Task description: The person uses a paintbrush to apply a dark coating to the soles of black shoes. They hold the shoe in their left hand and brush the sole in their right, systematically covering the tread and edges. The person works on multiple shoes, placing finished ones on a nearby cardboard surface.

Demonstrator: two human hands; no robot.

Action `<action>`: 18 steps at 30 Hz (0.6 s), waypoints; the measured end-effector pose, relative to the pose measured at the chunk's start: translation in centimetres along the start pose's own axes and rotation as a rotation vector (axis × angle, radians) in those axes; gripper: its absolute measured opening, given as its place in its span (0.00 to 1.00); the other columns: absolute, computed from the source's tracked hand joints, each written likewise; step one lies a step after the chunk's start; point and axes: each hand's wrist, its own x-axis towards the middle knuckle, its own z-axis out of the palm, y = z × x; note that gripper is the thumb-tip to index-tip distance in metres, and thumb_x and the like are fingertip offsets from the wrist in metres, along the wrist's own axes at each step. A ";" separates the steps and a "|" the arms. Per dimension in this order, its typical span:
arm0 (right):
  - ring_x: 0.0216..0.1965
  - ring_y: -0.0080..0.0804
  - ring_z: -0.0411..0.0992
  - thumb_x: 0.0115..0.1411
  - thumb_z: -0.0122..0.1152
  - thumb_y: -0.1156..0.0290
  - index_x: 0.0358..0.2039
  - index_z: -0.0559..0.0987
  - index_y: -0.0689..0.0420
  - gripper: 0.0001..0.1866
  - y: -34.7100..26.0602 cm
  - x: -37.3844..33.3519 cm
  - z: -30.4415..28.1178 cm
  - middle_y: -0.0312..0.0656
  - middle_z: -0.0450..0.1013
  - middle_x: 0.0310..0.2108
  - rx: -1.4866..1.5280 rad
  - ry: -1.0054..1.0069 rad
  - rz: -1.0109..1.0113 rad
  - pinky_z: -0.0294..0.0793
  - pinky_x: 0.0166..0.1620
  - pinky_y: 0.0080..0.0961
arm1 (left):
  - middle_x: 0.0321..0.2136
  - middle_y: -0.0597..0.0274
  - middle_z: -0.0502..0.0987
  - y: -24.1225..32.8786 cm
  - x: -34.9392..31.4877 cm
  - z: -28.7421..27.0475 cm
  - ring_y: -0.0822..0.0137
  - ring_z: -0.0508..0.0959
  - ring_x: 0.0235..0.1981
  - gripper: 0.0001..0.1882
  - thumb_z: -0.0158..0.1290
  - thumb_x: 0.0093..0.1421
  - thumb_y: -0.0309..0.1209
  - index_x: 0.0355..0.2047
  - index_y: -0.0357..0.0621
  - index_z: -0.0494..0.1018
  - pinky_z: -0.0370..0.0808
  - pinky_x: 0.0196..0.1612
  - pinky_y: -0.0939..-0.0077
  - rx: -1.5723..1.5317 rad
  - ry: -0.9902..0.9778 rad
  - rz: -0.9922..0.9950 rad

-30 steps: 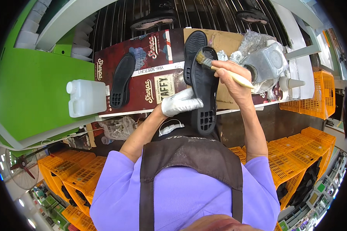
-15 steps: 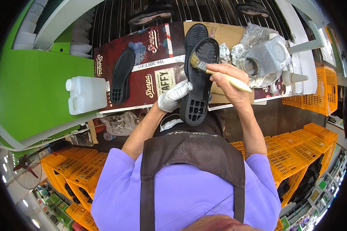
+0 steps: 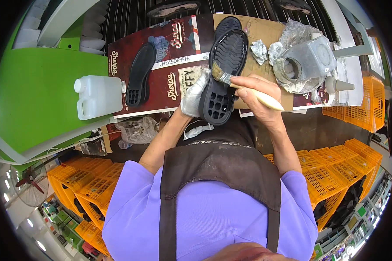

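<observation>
My left hand (image 3: 195,98), in a white glove, grips the edge of a black shoe sole (image 3: 226,56) at its left side; some of its fingers are hidden beneath. The sole's front half looks wet and glossy, and its heel end with square hollows points toward me. Bare and closed, my right hand (image 3: 261,95) holds a paintbrush (image 3: 269,101) by its pale handle. The bristles touch the sole's left edge near the middle. Behind the held sole, another black sole (image 3: 227,25) shows only partly. A further dark sole (image 3: 140,74) lies on the cardboard to the left.
A white jug (image 3: 99,96) stands on the left by a green surface (image 3: 43,93). On the right are a cut clear plastic container (image 3: 311,56), crumpled wrap (image 3: 259,51) and a nozzle bottle (image 3: 339,85). Orange crates (image 3: 326,169) flank me; a slatted conveyor (image 3: 231,8) runs beyond the cardboard.
The brush has moved down along the sole's left edge toward the heel. The held sole has shifted away from me and now covers more of the sole behind it.
</observation>
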 end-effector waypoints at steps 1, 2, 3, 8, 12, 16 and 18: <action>0.26 0.28 0.71 0.52 0.60 0.75 0.36 0.78 0.65 0.11 0.0 -0.1 0.1 0.45 0.74 0.26 -0.007 0.001 -0.012 0.69 0.30 0.20 | 0.43 0.59 0.73 0.3 0.1 0.3 0.70 0.74 0.41 0.26 0.29 0.66 0.48 0.51 0.43 0.64 0.73 0.45 0.75 -0.015 0.022 -0.018; 0.26 0.28 0.71 0.52 0.61 0.75 0.36 0.78 0.65 0.11 -0.1 -0.1 0.2 0.44 0.74 0.26 -0.009 -0.005 -0.010 0.69 0.30 0.20 | 0.43 0.59 0.73 0.3 0.1 0.0 0.70 0.74 0.41 0.26 0.29 0.66 0.48 0.51 0.43 0.64 0.72 0.45 0.75 -0.069 -0.009 -0.021; 0.25 0.28 0.71 0.52 0.61 0.75 0.35 0.78 0.65 0.11 -0.2 -0.2 0.2 0.44 0.74 0.25 -0.011 -0.012 -0.009 0.69 0.29 0.20 | 0.43 0.60 0.73 0.3 0.3 -0.2 0.70 0.74 0.41 0.26 0.29 0.66 0.48 0.51 0.43 0.64 0.72 0.45 0.75 -0.122 -0.042 -0.022; 0.25 0.28 0.71 0.51 0.61 0.75 0.35 0.78 0.64 0.10 -0.4 -0.5 0.6 0.44 0.73 0.24 -0.002 -0.024 -0.022 0.69 0.29 0.21 | 0.44 0.60 0.72 0.5 0.9 0.8 0.69 0.74 0.42 0.26 0.28 0.66 0.48 0.53 0.45 0.63 0.72 0.47 0.76 -0.081 0.102 0.043; 0.24 0.29 0.72 0.51 0.61 0.75 0.35 0.78 0.63 0.10 -0.9 -0.6 0.8 0.44 0.74 0.24 -0.010 -0.067 -0.039 0.69 0.28 0.22 | 0.44 0.56 0.72 0.8 1.2 2.1 0.64 0.75 0.40 0.26 0.29 0.66 0.48 0.53 0.43 0.62 0.74 0.44 0.71 -0.168 0.070 0.083; 0.24 0.31 0.72 0.50 0.62 0.75 0.35 0.78 0.63 0.10 -1.3 -0.5 0.8 0.45 0.74 0.25 -0.015 -0.110 -0.075 0.69 0.28 0.22 | 0.48 0.50 0.69 0.9 1.4 0.6 0.58 0.73 0.45 0.28 0.29 0.65 0.49 0.55 0.41 0.60 0.72 0.48 0.65 -0.211 -0.141 0.086; 0.24 0.31 0.72 0.50 0.62 0.75 0.35 0.78 0.63 0.10 -1.5 -0.4 0.7 0.45 0.74 0.25 -0.007 -0.119 -0.094 0.69 0.28 0.22 | 0.47 0.50 0.70 1.0 1.1 1.1 0.58 0.74 0.44 0.27 0.30 0.65 0.48 0.54 0.41 0.61 0.72 0.48 0.65 -0.236 -0.051 0.064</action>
